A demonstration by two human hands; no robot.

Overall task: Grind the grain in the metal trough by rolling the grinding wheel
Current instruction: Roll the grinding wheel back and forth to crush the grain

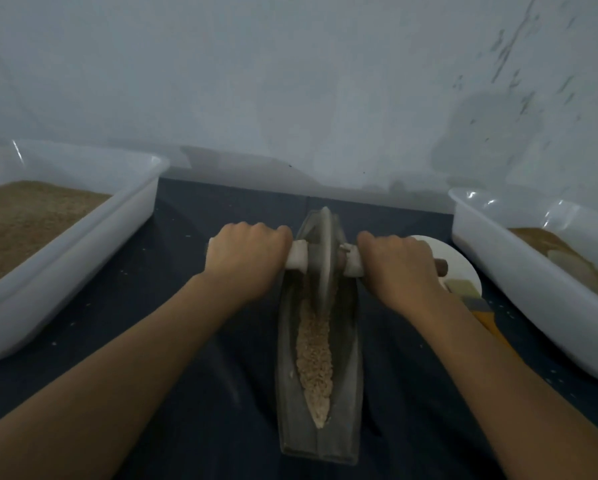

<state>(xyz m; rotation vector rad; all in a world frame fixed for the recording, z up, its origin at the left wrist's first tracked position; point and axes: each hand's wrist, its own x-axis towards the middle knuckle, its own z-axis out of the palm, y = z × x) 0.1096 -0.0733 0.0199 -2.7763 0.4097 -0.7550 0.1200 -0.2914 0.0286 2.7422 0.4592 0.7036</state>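
Toward the far end of the trough (320, 403), the wheel (323, 258) stands upright on its edge in the groove, its axle lying crosswise. Left of the trough, the left hand (245, 261) is curled tightly round the white-wrapped handle (297, 259); right of the trough, the right hand (399, 268) is wrapped the same way round the other end of the axle, whose brown tip pokes out past the fist. Both arms reach nearly straight out.

Grain (314, 351) lies in a pale strip along the bottom of the trough, from just under the wheel to the near tip. It looks coarse and lumpy, so the grinding seems well short of done.

The step in hand looks like the rolling stroke itself, with the wheel at or close to the far limit of its run. The next move would call for drawing both hands evenly toward the near end of the trough, pressing down on the axle so the rim bites the strip, and keeping the wheel upright so it does not climb a wall or tip sideways. Uneven pull could skew it and push grain over the edge.

Left of the trough sits a white bin (83, 237) of brown meal; right of it, a second bin (519, 258), a plate (460, 265) and what looks like a brush (481, 310).
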